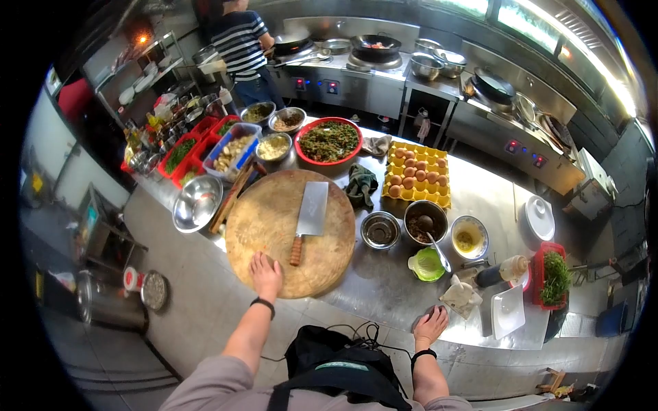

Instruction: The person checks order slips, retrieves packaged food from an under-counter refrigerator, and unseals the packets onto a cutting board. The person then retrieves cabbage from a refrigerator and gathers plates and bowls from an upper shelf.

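Note:
My left hand (pixel 266 275) lies flat with its fingers out on the near left edge of a round wooden chopping board (pixel 267 212). On the board, a little to the right of that hand and apart from it, rests a cleaver (pixel 313 210), its wooden handle toward me. My right hand (pixel 431 325) rests on the front edge of the steel table (pixel 377 294), fingers stretched and holding nothing. Nearest to it is a crumpled pale cloth (pixel 460 296). Beyond the cloth are a green bowl (pixel 427 264) and a pot with a ladle (pixel 416 233).
A yellow egg tray (pixel 397 164) and a red basin of chopped greens (pixel 330 142) stand behind the board. At right are a white square plate (pixel 508 312), a dark sauce bottle (pixel 502 270) and a red basket of greens (pixel 552 277). Another person (pixel 240 48) stands at the stoves.

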The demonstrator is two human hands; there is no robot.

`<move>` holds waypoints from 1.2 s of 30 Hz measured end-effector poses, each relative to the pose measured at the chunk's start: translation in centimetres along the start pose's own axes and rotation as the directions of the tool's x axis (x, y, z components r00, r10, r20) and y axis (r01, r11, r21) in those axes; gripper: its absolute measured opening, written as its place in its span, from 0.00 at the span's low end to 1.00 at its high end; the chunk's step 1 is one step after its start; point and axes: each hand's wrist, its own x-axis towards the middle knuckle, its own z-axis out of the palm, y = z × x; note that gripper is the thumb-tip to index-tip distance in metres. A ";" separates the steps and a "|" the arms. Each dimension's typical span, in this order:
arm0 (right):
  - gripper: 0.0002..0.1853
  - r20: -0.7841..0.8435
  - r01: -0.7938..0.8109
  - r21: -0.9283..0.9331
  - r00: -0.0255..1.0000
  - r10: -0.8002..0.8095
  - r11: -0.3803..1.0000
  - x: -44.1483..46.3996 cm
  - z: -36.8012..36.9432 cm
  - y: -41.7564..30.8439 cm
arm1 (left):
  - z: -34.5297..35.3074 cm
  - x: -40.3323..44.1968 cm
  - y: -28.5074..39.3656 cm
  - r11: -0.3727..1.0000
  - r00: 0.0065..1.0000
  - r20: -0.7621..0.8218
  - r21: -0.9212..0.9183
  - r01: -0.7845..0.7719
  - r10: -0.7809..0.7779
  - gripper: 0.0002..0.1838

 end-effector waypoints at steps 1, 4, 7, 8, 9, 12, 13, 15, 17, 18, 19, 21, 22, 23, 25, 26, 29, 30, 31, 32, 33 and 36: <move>0.22 0.007 -0.006 -0.002 1.000 0.006 1.000 0.0 0.0 0.0 | 0.0 0.0 0.0 1.000 1.000 -0.001 -0.007 0.001 -0.001 0.25; 0.22 -0.001 0.011 -0.001 1.000 -0.011 1.000 0.0 0.1 0.2 | 0.0 -0.1 0.0 1.000 1.000 -0.010 -0.017 -0.004 0.004 0.26; 0.22 -0.011 0.022 0.016 1.000 -0.022 1.000 0.0 0.2 0.3 | 0.0 -0.1 0.0 1.000 1.000 0.000 -0.020 -0.004 0.004 0.26; 0.22 -0.011 0.020 0.015 1.000 -0.020 1.000 0.0 0.1 0.2 | 0.1 -0.1 0.0 1.000 1.000 0.001 -0.020 -0.005 0.005 0.26; 0.22 -0.012 0.018 0.023 1.000 -0.018 1.000 0.0 0.1 0.2 | 0.2 -0.1 -0.1 1.000 1.000 0.003 -0.022 -0.005 0.005 0.26; 0.22 -0.006 0.011 0.030 1.000 -0.011 0.999 0.0 0.0 0.2 | 0.2 0.0 -0.1 1.000 1.000 0.008 -0.023 -0.005 0.006 0.26; 0.22 0.000 0.007 0.031 1.000 -0.007 0.999 0.0 0.0 0.2 | 0.2 0.0 -0.1 1.000 1.000 0.010 -0.021 -0.004 0.005 0.26; 0.22 -0.001 0.006 0.026 1.000 -0.006 1.000 0.0 0.1 0.3 | 0.4 -0.1 -0.2 1.000 1.000 0.007 -0.019 -0.006 0.006 0.26; 0.23 -0.002 0.004 0.021 1.000 -0.004 1.000 0.0 0.2 0.3 | 0.5 -0.1 -0.2 1.000 1.000 0.004 -0.017 -0.007 0.007 0.26; 0.23 -0.004 0.007 0.009 1.000 -0.007 1.000 0.0 0.3 0.3 | 0.4 -0.1 -0.2 1.000 1.000 0.007 -0.016 -0.004 0.004 0.26; 0.23 -0.007 0.009 -0.003 1.000 -0.009 1.000 0.0 0.3 0.4 | 0.4 -0.1 -0.2 1.000 1.000 0.010 -0.016 -0.001 0.001 0.26; 0.23 -0.002 0.001 0.005 1.000 -0.001 1.000 -0.1 0.1 0.3 | 0.2 -0.1 0.0 1.000 1.000 0.010 -0.026 -0.003 0.004 0.26; 0.23 0.005 -0.004 0.014 1.000 0.004 1.000 -0.1 0.0 0.2 | 0.1 -0.1 0.0 0.999 1.000 0.008 -0.035 -0.002 0.002 0.26; 0.23 0.004 -0.007 0.014 1.000 0.007 1.000 -0.1 0.0 0.2 | 0.0 -0.1 0.1 0.999 1.000 0.009 -0.035 -0.005 0.005 0.26; 0.23 0.000 -0.010 0.021 1.000 0.010 1.000 0.0 -0.1 0.2 | 0.0 -0.1 0.1 0.999 1.000 0.008 -0.042 0.001 0.000 0.26; 0.23 0.000 -0.012 0.021 1.000 0.012 1.000 0.0 -0.1 0.1 | -0.2 0.0 0.2 0.999 1.000 0.008 -0.042 -0.001 0.002 0.26; 0.23 -0.009 -0.012 0.024 1.000 0.012 1.000 0.1 -0.2 0.1 | -0.4 0.0 0.4 0.999 1.000 0.014 -0.040 -0.002 0.003 0.26; 0.23 -0.008 -0.009 0.019 1.000 0.009 1.000 0.1 -0.2 0.1 | -0.5 0.0 0.4 0.999 1.000 0.012 -0.033 -0.008 0.008 0.26; 0.23 -0.007 -0.006 0.015 1.000 0.006 1.000 0.2 -0.1 0.1 | -0.5 0.0 0.4 1.000 1.000 0.010 -0.026 -0.013 0.014 0.26; 0.23 -0.008 -0.007 0.014 1.000 0.008 1.000 0.2 -0.1 0.1 | -0.5 0.0 0.4 1.000 1.000 0.011 -0.027 -0.015 0.015 0.26; 0.23 -0.004 -0.009 0.015 1.000 0.009 1.000 0.2 -0.1 0.2 | -0.5 0.0 0.4 0.999 1.000 0.009 -0.034 -0.017 0.017 0.26; 0.23 0.000 -0.012 0.014 1.000 0.012 1.000 0.3 -0.1 0.2 | -0.3 0.0 0.4 0.999 1.000 -0.004 -0.034 -0.019 0.019 0.26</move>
